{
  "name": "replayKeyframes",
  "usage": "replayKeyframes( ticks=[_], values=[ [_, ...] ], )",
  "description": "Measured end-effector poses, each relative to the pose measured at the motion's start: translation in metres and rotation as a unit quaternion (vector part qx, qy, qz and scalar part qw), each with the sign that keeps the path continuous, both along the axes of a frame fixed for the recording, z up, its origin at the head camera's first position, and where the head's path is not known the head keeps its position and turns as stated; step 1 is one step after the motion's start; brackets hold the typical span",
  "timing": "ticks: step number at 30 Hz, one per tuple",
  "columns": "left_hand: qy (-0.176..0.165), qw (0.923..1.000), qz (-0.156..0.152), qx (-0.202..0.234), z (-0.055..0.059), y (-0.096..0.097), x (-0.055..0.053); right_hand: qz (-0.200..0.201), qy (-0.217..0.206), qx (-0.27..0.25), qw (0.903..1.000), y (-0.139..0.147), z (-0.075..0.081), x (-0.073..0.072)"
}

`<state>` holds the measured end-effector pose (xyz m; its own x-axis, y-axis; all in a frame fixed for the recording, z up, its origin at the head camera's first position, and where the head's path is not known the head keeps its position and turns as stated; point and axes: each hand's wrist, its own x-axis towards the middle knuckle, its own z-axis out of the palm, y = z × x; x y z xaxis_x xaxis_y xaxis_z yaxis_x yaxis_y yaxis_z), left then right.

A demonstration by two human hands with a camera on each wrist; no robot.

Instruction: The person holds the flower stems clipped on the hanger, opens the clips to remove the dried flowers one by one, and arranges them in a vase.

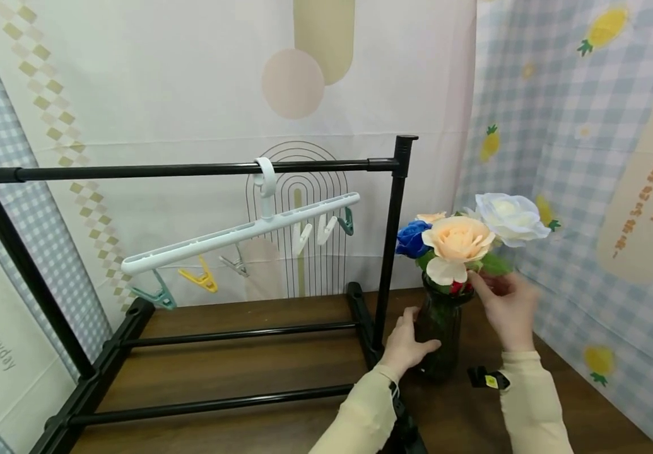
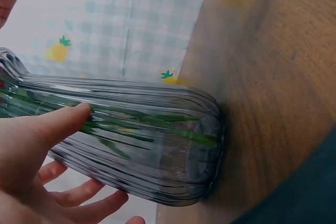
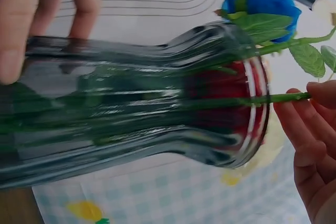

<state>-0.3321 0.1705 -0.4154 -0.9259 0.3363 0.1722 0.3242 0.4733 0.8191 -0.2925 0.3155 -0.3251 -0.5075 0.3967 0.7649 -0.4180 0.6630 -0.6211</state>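
Note:
A ribbed, dark clear-glass vase (image 1: 441, 334) stands upright on the wooden table, holding artificial roses. My left hand (image 1: 405, 347) steadies its body, thumb on one side and fingers round the other, as the left wrist view shows. At the mouth, my right hand (image 1: 509, 309) pinches a green flower stem (image 3: 286, 97) between thumb and fingers; the stem runs down inside the glass. Above the rim are a peach rose (image 1: 458, 238), a pale blue-white rose (image 1: 510, 217) and a blue rose (image 1: 413, 239). Something red (image 3: 223, 85) shows within the vase's neck.
Left of the vase stands a black rack (image 1: 392, 252) with a top rail and low crossbars. From its rail hangs a tilted white hanger (image 1: 241, 232) with several coloured clips. Printed cloths (image 1: 582, 208) rise behind and at the right, close to the flowers.

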Motion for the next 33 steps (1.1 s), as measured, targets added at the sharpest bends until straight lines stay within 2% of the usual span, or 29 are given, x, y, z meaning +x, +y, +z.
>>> replayKeyframes(
  ticks=[6,11,15,23,30,33],
  values=[
    [-0.017,0.9998,-0.003,-0.01,0.0,0.002,0.003,-0.023,-0.034,0.045,0.9981,0.001,-0.02,-0.003],
    [-0.025,0.9996,-0.004,-0.013,0.0,0.003,0.006,-0.021,-0.011,0.078,0.9967,0.003,-0.029,-0.005],
    [-0.025,0.9996,-0.003,-0.009,0.0,0.002,0.005,-0.02,-0.007,0.077,0.9968,0.002,-0.027,-0.006],
    [-0.032,0.9994,0.002,-0.016,-0.004,0.003,0.004,-0.023,-0.065,0.043,0.9967,-0.001,-0.02,0.002],
    [-0.024,0.9995,0.003,-0.019,-0.002,0.002,0.001,-0.005,-0.027,0.04,0.9988,0.006,-0.005,0.013],
    [-0.024,0.9995,-0.001,-0.019,0.0,0.003,-0.001,0.005,-0.026,0.038,0.9989,0.008,0.002,0.02]
  ],
)
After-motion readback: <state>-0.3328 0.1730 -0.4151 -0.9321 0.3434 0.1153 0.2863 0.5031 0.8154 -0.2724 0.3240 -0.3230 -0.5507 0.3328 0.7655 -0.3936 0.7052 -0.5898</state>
